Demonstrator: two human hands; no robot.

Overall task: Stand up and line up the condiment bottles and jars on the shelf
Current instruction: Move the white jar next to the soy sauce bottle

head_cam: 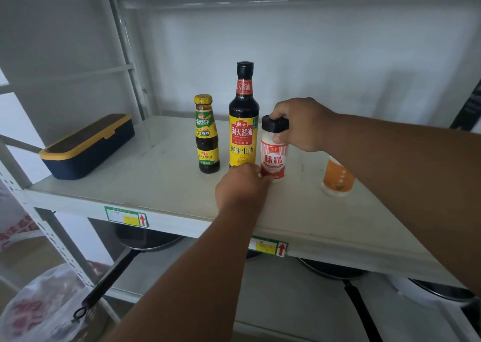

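Note:
Three containers stand upright in a row on the white shelf (pixel 156 175): a small oyster sauce bottle (pixel 207 136) with a yellow cap, a tall soy sauce bottle (pixel 243 117) with a yellow label, and a white seasoning jar (pixel 273 154) with a black lid and red label. My right hand (pixel 303 124) grips the jar around its lid. My left hand (pixel 242 185) holds the jar's base from the front. To the right, an orange-labelled jar (pixel 337 176) stands partly hidden behind my right forearm.
A navy box with a yellow rim (pixel 88 146) lies at the shelf's left end. Frying pans (pixel 145 240) rest on the lower shelf, one handle sticking out forward. A plastic bag (pixel 44 305) sits at the lower left. The shelf's back wall is close behind the bottles.

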